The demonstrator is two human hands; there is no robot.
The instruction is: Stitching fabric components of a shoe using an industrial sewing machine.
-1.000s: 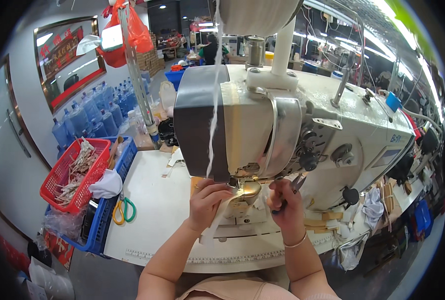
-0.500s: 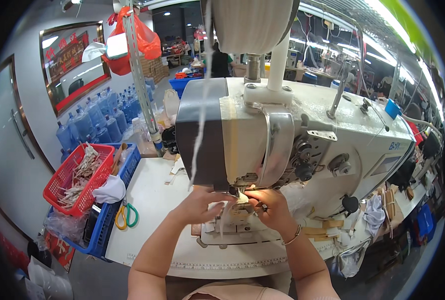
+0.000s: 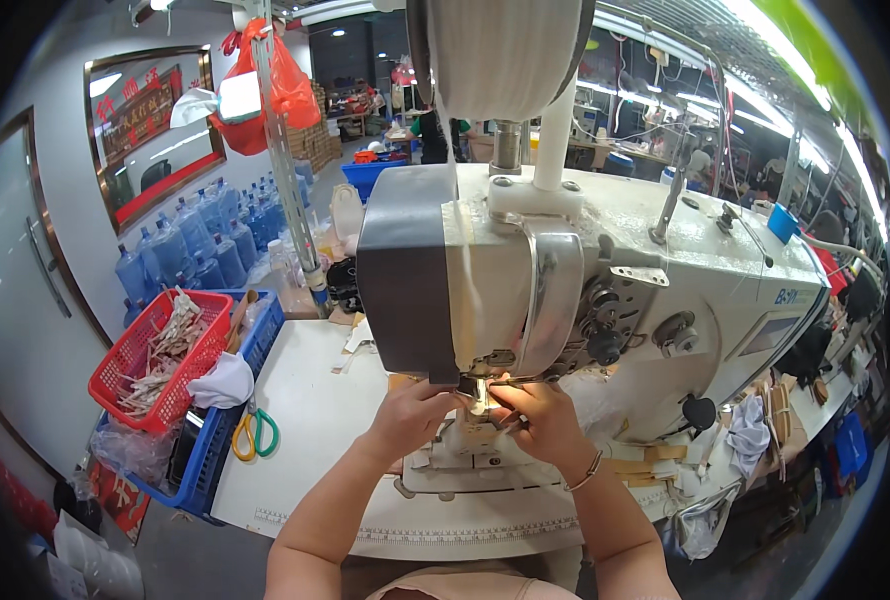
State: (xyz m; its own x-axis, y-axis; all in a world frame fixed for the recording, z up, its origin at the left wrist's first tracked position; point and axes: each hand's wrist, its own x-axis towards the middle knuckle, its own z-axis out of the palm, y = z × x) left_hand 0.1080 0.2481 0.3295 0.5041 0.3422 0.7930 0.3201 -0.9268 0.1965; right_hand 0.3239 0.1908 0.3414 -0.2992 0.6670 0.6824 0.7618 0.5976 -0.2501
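A sewing machine [image 3: 655, 250] fills the middle of the view, with a lamp lighting its needle area [image 3: 479, 385]. To the left of the needle, my left hand [image 3: 413, 414] has its fingers drawn together in a pinch. My right hand [image 3: 545, 418] is closed at the right side, its fingertips close to the presser foot. Whatever lies between the fingers is too small and partly hidden to name. From the large white reel [image 3: 505, 60] overhead, a white strip [image 3: 471, 270] hangs down in front of the machine head toward my hands.
At left, a red basket [image 3: 115, 372] of pale scraps sits on a blue crate [image 3: 200, 470]. Scissors [image 3: 255, 434] with yellow and green handles lie on the white tabletop [image 3: 310, 400]. Tan strips [image 3: 650, 462] and cloth [image 3: 748, 428] are at right. Blue water bottles [image 3: 190, 235] stand behind.
My left hand has drawn its stretched fingers into a pinch and shifted slightly right. The hanging white strip has swung to the right. My right hand stays close to the needle.
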